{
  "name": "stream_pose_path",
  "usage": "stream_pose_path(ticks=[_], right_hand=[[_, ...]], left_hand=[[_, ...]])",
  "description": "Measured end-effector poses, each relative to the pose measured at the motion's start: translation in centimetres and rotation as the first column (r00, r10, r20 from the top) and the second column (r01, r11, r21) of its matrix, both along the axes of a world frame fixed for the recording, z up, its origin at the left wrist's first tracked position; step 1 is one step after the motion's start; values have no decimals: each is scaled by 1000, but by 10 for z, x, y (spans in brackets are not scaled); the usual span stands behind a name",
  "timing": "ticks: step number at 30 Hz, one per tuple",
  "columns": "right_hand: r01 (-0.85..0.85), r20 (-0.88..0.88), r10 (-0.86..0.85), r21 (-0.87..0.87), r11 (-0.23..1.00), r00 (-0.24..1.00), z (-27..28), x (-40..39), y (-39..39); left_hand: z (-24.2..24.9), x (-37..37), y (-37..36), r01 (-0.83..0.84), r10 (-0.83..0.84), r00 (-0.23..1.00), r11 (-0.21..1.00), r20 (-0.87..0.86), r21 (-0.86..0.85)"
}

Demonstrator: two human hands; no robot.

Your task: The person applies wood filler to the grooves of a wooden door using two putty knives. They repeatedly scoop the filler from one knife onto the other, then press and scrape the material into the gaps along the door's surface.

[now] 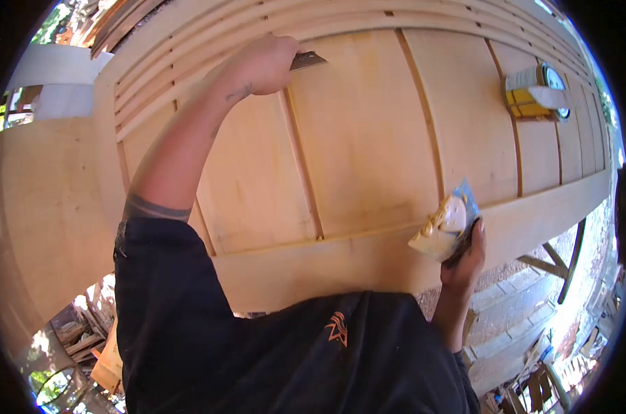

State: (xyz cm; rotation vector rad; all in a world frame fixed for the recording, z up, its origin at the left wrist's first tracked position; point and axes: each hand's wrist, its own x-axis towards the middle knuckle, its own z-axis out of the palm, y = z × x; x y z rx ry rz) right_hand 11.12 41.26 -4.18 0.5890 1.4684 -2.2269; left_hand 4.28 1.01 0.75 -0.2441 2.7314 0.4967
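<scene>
My left hand [270,65] is closed on a scraper [307,61] with a dark, flat blade, at the upper part of a large pale wooden panel [368,131]. The blade lies over or against the wood near a long slat; exact contact is unclear. Long dark grooves run across the panel. Lower right, my right hand [467,259] grips a putty board [470,200], a flat piece with a bluish edge, loaded with cream and yellowish putty [441,228]. It is held above the panel's near edge.
An open tin [537,93] with a yellow and white label stands on the panel at the upper right. Slatted rails [189,52] run along the far side. A plain board [44,207] lies at the left. Wood scraps and a trestle leg [568,269] show below.
</scene>
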Motion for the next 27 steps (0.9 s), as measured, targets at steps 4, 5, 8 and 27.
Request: stream_pose_path(ticks=[4, 5, 8, 27], right_hand=[[-22, -42, 20, -56, 998, 999, 0, 0, 8], [-29, -49, 26, -66, 997, 998, -1, -1, 10], [-25, -61, 20, -69, 997, 998, 1, -3, 12], [-105, 57, 124, -256, 961, 991, 29, 20, -19]], left_hand=[[-10, 49, 39, 142, -140, 989, 988, -41, 66], [-9, 63, 53, 142, -141, 990, 988, -29, 53], [-2, 105, 95, 107, -108, 992, 994, 69, 14], [-27, 174, 101, -125, 230, 859, -772, 457, 623]])
